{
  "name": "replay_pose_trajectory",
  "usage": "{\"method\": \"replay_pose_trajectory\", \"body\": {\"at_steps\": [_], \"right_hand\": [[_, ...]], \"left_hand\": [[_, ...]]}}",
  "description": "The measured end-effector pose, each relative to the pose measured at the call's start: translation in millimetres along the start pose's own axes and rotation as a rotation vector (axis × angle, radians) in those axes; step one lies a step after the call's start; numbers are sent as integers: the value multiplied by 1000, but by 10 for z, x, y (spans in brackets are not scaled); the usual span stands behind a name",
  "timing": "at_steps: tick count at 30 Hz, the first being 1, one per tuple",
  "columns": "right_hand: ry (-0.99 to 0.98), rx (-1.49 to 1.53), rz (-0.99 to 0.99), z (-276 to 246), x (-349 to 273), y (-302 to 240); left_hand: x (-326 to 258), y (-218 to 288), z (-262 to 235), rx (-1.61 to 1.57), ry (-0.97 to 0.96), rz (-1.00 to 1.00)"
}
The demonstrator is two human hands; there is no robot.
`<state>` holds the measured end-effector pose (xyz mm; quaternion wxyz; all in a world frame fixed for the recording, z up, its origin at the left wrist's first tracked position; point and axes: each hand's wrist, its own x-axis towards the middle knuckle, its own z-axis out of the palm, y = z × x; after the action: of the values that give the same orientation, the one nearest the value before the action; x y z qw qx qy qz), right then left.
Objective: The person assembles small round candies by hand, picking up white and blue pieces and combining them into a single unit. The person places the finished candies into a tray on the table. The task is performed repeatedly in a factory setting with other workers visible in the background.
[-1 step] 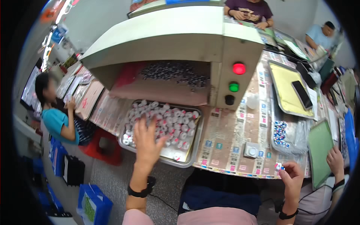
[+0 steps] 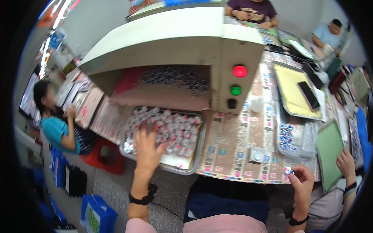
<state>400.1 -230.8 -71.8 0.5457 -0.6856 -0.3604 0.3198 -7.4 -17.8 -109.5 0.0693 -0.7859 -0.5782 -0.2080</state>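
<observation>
Small white capsules (image 2: 171,128) fill the metal tray (image 2: 193,157) at the worktop's near left edge. Left hand (image 2: 147,149), fingers spread wide, rests on them; right hand (image 2: 301,182) pinches one capsule (image 2: 288,170) at the near right edge. Gathering seems underway; next calls for closing fingers around a few.

No visible change: left hand (image 2: 147,149) same over tray (image 2: 193,161).
</observation>
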Motion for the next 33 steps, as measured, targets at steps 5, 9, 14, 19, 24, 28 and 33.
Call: {"method": "replay_pose_trajectory", "body": {"at_steps": [5,9,14,19,24,28,33], "right_hand": [[107,18,-15,-229,137,50],[244,3,-111,-580,286,271],[555,-292,-213,-1079,376,602],[664,-534,-296,-1250,489,698],[687,-668,-320,-1338,672,775],[709,-664,-300,-1445,751,866],[672,-785,-313,-1516,873,956]], "left_hand": [[-82,-177,223,-53,67,53],[-111,-11,118,-76,78,5],[-80,91,64,-159,62,68],[-121,20,80,-264,76,95],[-118,-77,128,-328,135,141],[-56,24,76,-467,134,62],[-81,-62,66,-479,204,73]]}}
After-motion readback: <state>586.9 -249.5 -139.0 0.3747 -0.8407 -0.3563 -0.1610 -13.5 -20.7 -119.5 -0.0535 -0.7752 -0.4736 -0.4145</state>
